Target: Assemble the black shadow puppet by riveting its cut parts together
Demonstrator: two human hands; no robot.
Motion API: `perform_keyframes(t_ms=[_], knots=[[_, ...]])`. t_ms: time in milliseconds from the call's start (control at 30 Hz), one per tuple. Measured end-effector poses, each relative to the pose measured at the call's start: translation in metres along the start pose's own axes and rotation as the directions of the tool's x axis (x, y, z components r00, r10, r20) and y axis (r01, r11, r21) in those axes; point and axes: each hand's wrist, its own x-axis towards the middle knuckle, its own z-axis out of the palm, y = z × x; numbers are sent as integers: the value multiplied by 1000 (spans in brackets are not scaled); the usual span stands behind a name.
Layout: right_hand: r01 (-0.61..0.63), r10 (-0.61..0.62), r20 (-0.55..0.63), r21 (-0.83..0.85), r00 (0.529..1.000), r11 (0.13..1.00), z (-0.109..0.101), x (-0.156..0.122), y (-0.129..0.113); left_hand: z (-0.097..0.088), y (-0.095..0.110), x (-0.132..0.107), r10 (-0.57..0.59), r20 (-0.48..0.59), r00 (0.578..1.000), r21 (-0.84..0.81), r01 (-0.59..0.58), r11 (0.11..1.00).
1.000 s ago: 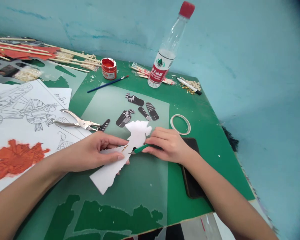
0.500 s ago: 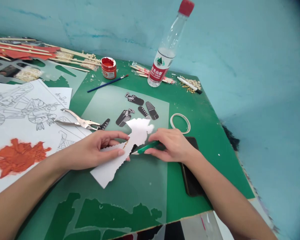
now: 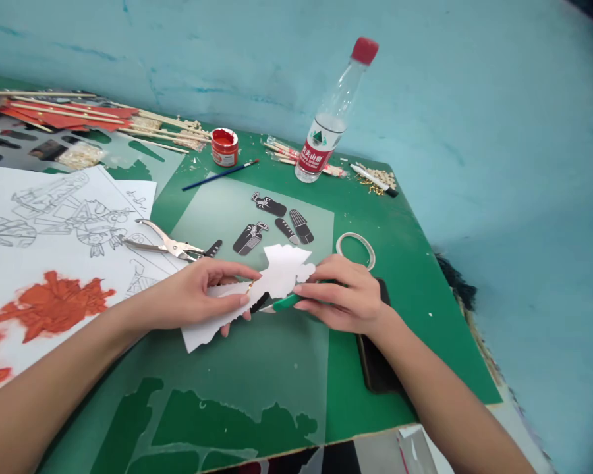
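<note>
Both hands are busy over a translucent sheet that lies on the green worktop. The left hand pinches a white paper cut-out between thumb and fingers and holds it a little lifted from the sheet. The right hand is closed around a green-handled craft knife, held like a pen, and the tip of the knife touches the lower edge of the cut-out. Four black cut-out pieces lie just behind the paper. A ring of tape lies near the right hand, and a dark phone is under the right wrist. Metal punch pliers rest on the drawing sheets at the left. Near the wall stand a water bottle and a jar of red paint.
</note>
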Motion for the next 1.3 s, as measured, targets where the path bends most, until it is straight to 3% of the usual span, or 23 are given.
perform_keyframes(t_ms=[233,400,733,1000,1300], knots=[[-16,6,-133,-81,991,997,-9,-1,-1,-2,-4,1,2,13,1000,57,-3,998],[-53,51,38,65,998,996,3,-1,5,-6,-7,-1,63,81,995,7,-64,998],[-93,86,54,142,995,986,11,-3,5,-9,-12,1,59,162,985,-65,-49,997],[-95,86,55,192,995,977,12,-2,6,-6,-8,-4,36,122,992,-82,-26,996],[-56,49,46,166,998,985,12,-3,6,-11,-17,2,74,241,968,-51,-63,997]])
